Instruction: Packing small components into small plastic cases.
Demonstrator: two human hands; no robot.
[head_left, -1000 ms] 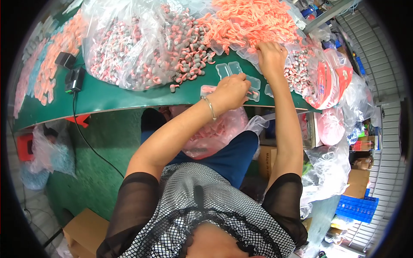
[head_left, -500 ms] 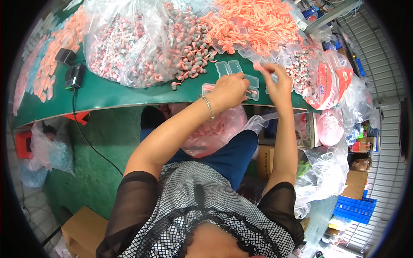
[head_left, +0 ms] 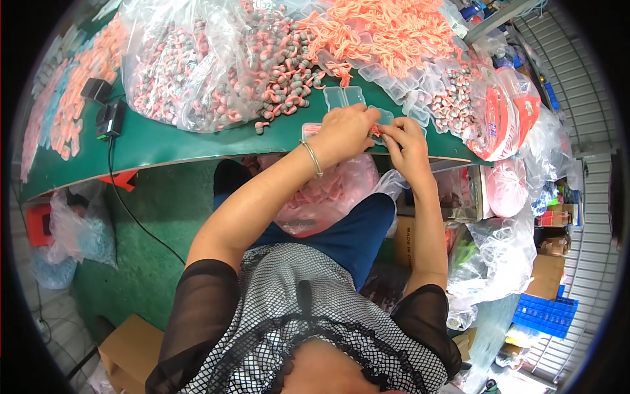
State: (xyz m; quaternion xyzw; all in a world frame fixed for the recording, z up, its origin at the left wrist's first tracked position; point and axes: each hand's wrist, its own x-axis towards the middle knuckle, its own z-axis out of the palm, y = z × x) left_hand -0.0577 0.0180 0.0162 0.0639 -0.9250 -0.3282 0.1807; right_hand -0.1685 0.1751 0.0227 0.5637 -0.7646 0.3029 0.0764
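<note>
1. At a green table [head_left: 197,146], a person's left hand [head_left: 344,133], a bracelet [head_left: 312,159] on its wrist, lies over a clear plastic case [head_left: 343,97] with raised lids.
2. The right hand [head_left: 408,146] meets it from the right, its fingertips pinching an orange piece [head_left: 375,131].
3. On the far side, orange cords [head_left: 387,33] lie heaped; to their left, pink-and-grey pieces [head_left: 289,85] spill beside a bulging clear bag [head_left: 190,72].
4. At far left, orange strips [head_left: 75,98] line the table near a black device [head_left: 111,119].

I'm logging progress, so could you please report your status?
Left hand over clear cases. Right hand at coral piece. Hands partly hide the cases.
</note>
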